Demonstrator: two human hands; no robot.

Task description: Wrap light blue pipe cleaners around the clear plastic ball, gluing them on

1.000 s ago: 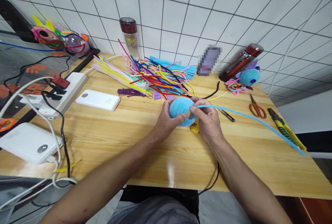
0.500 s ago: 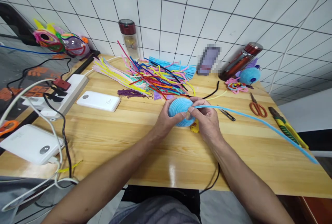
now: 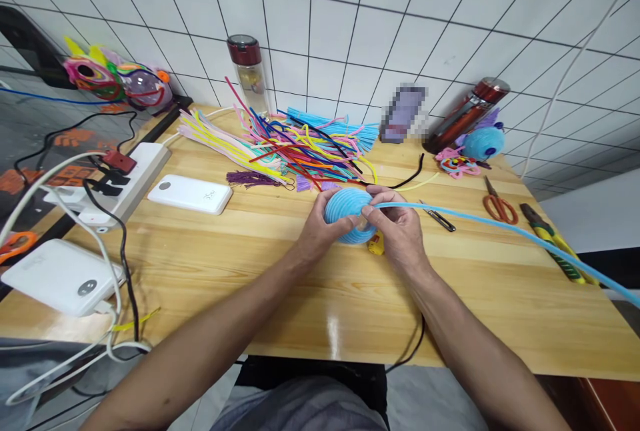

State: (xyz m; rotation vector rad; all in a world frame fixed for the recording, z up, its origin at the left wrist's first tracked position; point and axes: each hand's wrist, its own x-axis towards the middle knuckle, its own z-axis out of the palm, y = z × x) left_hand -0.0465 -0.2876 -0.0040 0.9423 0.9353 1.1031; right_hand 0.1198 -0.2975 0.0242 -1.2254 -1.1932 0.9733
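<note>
Between my hands is a ball wrapped in rings of light blue pipe cleaner (image 3: 345,211), with a small bare clear patch facing me. My left hand (image 3: 323,221) grips its left side, thumb laid across the front. My right hand (image 3: 397,221) closes on the right side, its thumb and finger pinching the loose blue pipe cleaner (image 3: 480,216) where it leaves the ball. That free length stretches far to the right, out over the table's edge. Just below the ball, partly hidden by my right hand, lies a small yellow object (image 3: 376,243).
A heap of coloured pipe cleaners (image 3: 310,148) lies behind the ball. Rightward are a thread snipper (image 3: 437,216), scissors (image 3: 500,208), pliers (image 3: 555,241) and a red flask (image 3: 470,114). Leftward sit a white power bank (image 3: 190,194), a power strip (image 3: 130,181) and trailing cables. A glass bottle (image 3: 250,74) stands behind.
The loose end of the blue pipe cleaner has swung outward to the right and straightened, now reaching the picture's edge. Both hands keep their hold on the ball.
</note>
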